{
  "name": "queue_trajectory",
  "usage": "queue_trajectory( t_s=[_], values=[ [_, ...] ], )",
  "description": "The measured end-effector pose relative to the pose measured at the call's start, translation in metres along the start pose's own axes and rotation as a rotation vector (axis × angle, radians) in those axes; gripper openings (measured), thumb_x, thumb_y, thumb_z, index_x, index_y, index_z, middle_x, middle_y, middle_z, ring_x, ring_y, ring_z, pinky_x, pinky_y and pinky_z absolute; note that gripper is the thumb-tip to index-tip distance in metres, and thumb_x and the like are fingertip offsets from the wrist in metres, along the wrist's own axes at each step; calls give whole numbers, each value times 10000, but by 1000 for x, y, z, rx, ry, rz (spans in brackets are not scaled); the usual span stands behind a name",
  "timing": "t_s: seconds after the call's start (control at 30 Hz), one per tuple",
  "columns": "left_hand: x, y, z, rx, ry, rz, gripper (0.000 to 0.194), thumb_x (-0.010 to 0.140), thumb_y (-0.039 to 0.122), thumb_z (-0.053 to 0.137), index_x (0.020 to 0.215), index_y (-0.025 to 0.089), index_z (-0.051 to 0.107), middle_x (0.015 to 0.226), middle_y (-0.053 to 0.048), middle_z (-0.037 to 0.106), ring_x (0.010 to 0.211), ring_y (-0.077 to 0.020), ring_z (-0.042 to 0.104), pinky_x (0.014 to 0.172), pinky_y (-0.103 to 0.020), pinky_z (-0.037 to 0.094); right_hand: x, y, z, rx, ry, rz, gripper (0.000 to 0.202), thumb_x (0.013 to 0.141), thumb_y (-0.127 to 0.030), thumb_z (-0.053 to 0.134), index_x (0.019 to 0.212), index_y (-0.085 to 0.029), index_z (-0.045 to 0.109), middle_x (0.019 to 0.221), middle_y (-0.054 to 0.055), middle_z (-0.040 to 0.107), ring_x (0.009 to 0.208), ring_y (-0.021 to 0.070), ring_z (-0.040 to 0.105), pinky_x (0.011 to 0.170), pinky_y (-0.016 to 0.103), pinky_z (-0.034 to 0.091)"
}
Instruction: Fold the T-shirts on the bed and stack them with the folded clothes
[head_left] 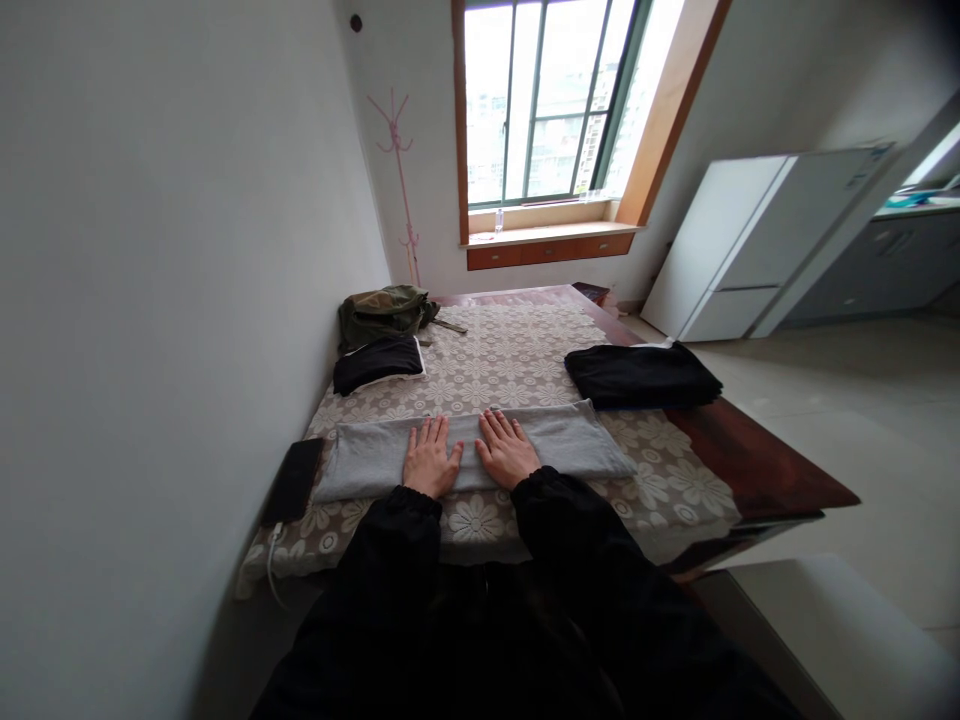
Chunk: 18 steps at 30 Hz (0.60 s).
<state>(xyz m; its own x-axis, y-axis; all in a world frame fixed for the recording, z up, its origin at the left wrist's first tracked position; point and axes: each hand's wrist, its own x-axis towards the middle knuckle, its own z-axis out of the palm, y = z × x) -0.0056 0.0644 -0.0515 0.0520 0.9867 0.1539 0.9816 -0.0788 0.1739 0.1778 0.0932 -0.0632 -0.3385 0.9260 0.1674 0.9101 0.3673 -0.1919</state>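
A grey garment (577, 440), folded into a long flat strip, lies across the near part of the table. My left hand (432, 458) rests palm down on it, left of its middle, with the fingers stretched out. Just to the right, my right hand (507, 448) also presses flat on the cloth, fingers extended and pointing away from me. A short stretch of grey fabric shows between the two thumbs. Whether the garment is a shirt or trousers I cannot tell.
Folded black cloth (641, 376) lies at the table's right edge. On the left are a smaller black folded cloth (379, 364), a green backpack (386, 312) and a dark phone (294, 482) with a white cable (274, 560). A lace tablecloth (510, 345) covers the table beside the wall.
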Motion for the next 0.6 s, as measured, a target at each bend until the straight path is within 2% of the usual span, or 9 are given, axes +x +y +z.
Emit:
queue_trajectory(
  t_s=[0.33,0.6],
  values=[
    [-1,-17,-9,28,-30,-42,683,1041,548,299,1642,226,323,1721,-69,290,1602,-277,215,1307,-540,135,-1,25,-5,-30,-49,48,651,1059,-458,289,1657,-203,297,1736,33,231,1604,246,184,1294,504,153],
    [-1,-43,-19,40,-54,-105,705,1049,567,253,1649,200,299,1724,-71,272,1600,-284,220,1303,-565,107,-2,55,-7,-87,-37,101,657,1054,-473,300,1649,-196,322,1727,50,269,1597,261,203,1294,490,131]
  ],
)
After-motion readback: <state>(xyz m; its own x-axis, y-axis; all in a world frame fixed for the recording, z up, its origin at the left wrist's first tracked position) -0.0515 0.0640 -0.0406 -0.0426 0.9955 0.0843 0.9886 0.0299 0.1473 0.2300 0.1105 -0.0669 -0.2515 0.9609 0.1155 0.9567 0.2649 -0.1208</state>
